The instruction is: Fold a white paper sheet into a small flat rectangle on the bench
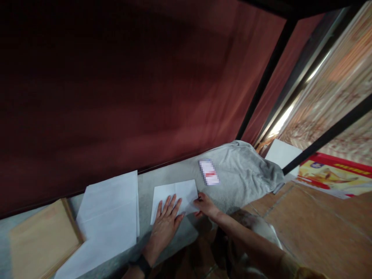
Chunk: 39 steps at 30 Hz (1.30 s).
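Note:
A folded sheet of white paper (184,190) lies on a grey cloth (229,197) spread over a low bench. My left hand (167,217), with a dark band at the wrist, rests flat on the paper with fingers spread. At the paper's right edge, the fingers of my right hand (205,204) are curled and closed on it; a small dark spot shows between them, too unclear to name. Just beyond the right hand lies a phone-shaped thing (209,172), its face blurred out.
Larger white sheets (110,221) lie left of my hands, beside a stack of brown paper (43,240). A dark red curtain (145,97) hangs behind the bench. Black metal bars (267,77) rise on the right. A red and yellow printed box (334,174) sits on the tiled floor (316,224).

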Each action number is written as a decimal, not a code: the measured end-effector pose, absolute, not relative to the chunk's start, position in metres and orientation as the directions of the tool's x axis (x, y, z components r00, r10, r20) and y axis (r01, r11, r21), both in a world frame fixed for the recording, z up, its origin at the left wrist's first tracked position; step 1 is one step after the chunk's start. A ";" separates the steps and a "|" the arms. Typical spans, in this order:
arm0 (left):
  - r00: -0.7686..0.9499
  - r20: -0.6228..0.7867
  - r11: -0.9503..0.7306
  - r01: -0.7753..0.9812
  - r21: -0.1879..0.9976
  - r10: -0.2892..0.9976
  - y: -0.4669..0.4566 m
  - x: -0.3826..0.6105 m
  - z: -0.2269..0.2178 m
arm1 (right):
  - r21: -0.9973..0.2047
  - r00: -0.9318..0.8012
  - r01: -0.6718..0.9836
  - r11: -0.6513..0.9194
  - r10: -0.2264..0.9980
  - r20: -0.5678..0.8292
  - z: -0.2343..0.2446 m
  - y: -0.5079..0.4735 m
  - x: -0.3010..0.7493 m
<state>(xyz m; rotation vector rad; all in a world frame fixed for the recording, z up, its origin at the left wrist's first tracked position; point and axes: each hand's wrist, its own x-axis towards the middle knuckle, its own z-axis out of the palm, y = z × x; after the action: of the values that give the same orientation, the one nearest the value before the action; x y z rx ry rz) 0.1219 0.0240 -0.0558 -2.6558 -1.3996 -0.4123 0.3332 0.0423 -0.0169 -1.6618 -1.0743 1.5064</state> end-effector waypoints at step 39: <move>0.382 0.283 -0.398 0.917 0.000 0.880 0.082 0.135 -0.067 | -0.246 -0.134 0.948 0.202 0.954 0.269 -0.062 0.062 0.287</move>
<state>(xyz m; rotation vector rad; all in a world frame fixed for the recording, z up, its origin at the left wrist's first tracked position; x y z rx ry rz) 0.1347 0.0822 -0.0672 -2.4775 -1.6250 -0.3585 0.2870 0.0625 -0.0623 -1.7792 -2.1212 0.0226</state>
